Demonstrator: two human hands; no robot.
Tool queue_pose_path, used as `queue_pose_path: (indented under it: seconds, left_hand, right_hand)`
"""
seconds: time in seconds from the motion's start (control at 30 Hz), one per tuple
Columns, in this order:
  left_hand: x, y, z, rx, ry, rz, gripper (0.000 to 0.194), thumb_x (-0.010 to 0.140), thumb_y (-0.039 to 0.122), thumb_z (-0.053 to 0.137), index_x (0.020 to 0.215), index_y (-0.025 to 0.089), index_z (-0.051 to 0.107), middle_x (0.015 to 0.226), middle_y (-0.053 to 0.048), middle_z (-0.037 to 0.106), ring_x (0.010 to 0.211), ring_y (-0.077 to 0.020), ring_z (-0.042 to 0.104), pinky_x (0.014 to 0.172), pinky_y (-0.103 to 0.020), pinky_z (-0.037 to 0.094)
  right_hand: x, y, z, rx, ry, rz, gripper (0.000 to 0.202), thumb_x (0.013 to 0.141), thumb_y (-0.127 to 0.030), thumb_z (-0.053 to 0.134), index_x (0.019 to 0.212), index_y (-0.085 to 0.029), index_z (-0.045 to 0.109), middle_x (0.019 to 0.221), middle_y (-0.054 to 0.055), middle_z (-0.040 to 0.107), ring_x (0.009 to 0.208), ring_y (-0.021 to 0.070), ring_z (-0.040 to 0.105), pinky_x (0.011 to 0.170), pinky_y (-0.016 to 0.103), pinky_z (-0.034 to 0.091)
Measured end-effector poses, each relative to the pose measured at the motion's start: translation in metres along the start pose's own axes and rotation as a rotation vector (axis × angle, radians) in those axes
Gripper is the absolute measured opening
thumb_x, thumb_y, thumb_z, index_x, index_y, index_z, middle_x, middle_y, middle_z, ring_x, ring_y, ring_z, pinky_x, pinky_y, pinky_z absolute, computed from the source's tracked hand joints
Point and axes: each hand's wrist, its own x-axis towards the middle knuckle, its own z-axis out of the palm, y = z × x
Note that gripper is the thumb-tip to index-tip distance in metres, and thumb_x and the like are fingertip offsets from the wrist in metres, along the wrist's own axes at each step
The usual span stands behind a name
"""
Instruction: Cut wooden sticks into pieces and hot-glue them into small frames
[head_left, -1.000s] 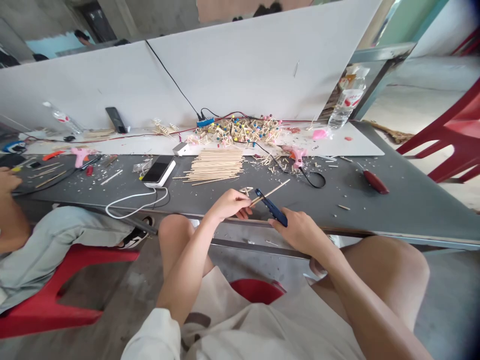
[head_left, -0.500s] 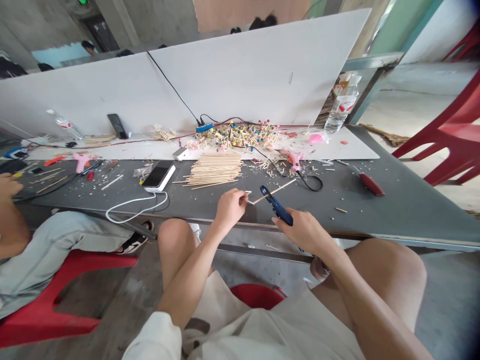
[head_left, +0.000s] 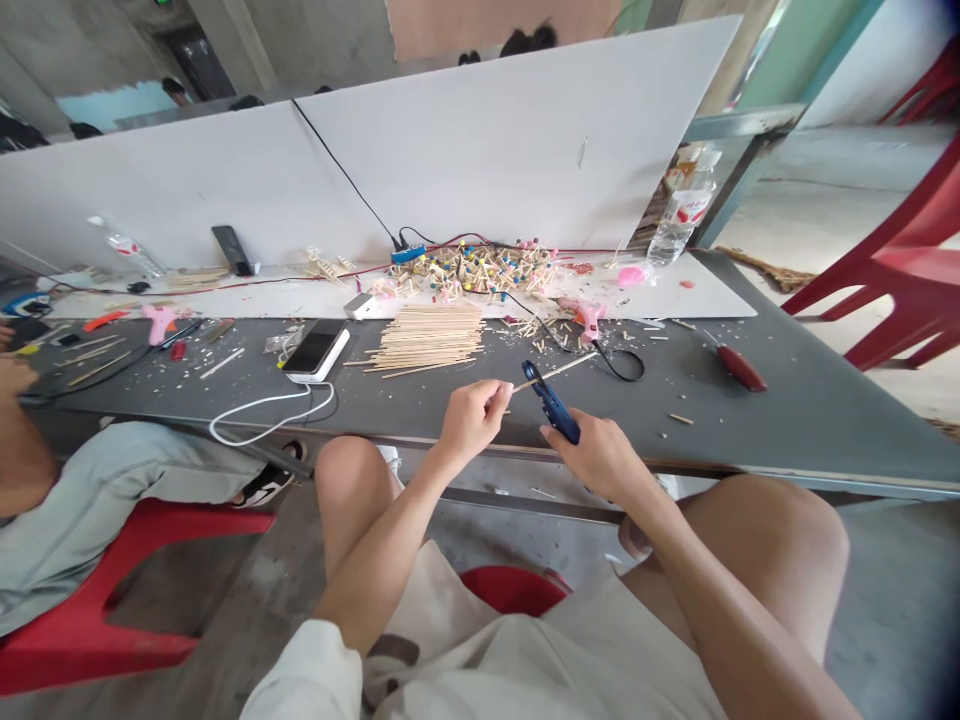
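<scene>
My left hand [head_left: 474, 415] pinches the near end of a thin wooden stick [head_left: 571, 366] above the front of the grey table. My right hand [head_left: 600, 450] is wrapped round a dark blue cutting tool [head_left: 553, 404], whose head is at the stick, just right of my left fingertips. The stick's far end points up and to the right. Behind my left hand lies a bundle of wooden sticks [head_left: 429, 338]. Short cut pieces [head_left: 541, 330] are scattered to the right of that bundle.
A pile of coloured-tipped sticks [head_left: 480, 270] lies at the back, near a pink glue gun [head_left: 590, 318]. A phone [head_left: 316, 350] and white cable are left, a red-handled tool [head_left: 741, 368] right. Another person's hand [head_left: 15, 375] shows far left.
My left hand has moved slightly right, closer to the tool's head. The short bent piece at its fingertips is no longer seen there, and the stick now runs straight from them.
</scene>
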Motion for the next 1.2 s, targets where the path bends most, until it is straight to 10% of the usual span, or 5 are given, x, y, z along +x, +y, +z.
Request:
queue_pose_path:
  seconds: [1.2]
  left_hand:
    - [-0.007,-0.002,-0.004,-0.009,0.009,0.008,0.038,0.1,0.042,0.04,0.104,0.017,0.069,0.072,-0.005,0.07,0.061,-0.0139,0.062,0.061,-0.023,0.043]
  right_hand:
    - [-0.005,-0.011,0.015,0.097,0.052,-0.116,0.019,0.089,-0.04,0.052,0.079,-0.023,0.051,0.062,0.001,0.058,0.059,0.0189,0.054,0.058,0.027,0.031]
